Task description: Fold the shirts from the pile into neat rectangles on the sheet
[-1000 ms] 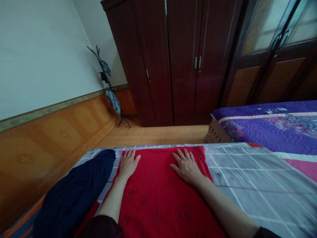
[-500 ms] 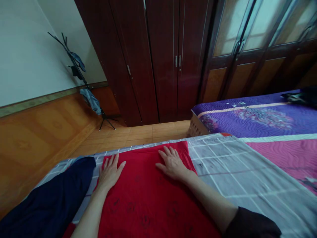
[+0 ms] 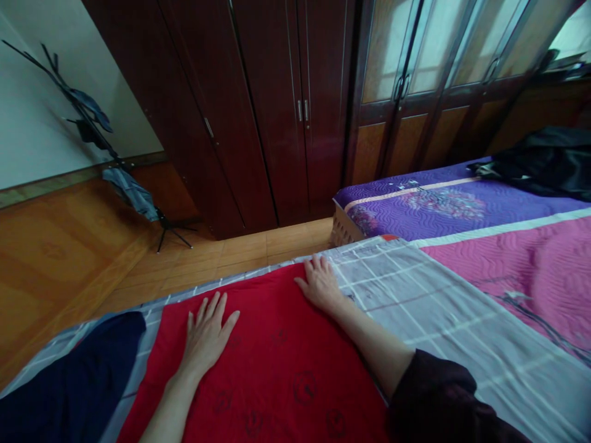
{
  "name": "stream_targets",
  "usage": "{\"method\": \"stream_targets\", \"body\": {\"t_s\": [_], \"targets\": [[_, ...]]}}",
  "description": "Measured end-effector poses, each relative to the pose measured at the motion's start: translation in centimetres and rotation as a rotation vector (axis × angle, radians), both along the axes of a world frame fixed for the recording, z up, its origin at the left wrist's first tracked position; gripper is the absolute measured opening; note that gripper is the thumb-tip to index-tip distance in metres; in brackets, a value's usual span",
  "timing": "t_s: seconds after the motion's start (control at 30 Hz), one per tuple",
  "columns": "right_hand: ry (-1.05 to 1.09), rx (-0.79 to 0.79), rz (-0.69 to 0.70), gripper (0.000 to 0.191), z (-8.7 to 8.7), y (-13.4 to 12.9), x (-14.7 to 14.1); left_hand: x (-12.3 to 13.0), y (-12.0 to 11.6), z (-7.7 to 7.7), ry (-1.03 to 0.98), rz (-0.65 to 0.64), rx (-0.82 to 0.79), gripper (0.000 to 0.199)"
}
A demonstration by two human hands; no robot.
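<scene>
A red cloth [image 3: 272, 344] with dark round prints is spread over a grey checked sheet [image 3: 406, 295]. My left hand [image 3: 207, 335] lies on the cloth's left part, palm down with fingers apart. Near the cloth's upper right corner rests my right hand [image 3: 321, 286], flat and open, its fingertips by the far edge. Neither hand grips anything. Dark blue fabric [image 3: 78, 381] lies to the left of the red cloth, on the same sheet.
Beyond the sheet is a tiled floor [image 3: 240, 252] before a dark red wardrobe [image 3: 286, 123]. A coat stand [image 3: 99, 132] leans in view at the left. A purple and pink bedspread [image 3: 443, 203] with black clothing [image 3: 545, 163] lies at the right.
The view has turned to the right. My left hand now lies farther in from the cloth's left edge, and my right hand is closer to its upper right corner.
</scene>
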State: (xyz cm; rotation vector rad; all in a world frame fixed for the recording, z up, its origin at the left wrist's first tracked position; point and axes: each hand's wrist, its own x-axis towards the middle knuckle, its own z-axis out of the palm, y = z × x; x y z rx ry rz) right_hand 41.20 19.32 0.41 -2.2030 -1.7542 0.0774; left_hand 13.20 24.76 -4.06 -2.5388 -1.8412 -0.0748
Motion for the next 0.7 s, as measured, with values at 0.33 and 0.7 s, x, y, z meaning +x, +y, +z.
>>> {"method": "stream_targets", "body": {"t_s": [0.33,0.7], "targets": [[0.106,-0.045,-0.338,0.043,1.4,1.2,5.2,-0.2,0.1,0.3,0.008,0.015,0.044,0.061],[0.277,0.022,-0.254,0.032,0.6,2.1,6.2,-0.1,0.1,0.3,0.016,0.010,0.048,0.061]]}}
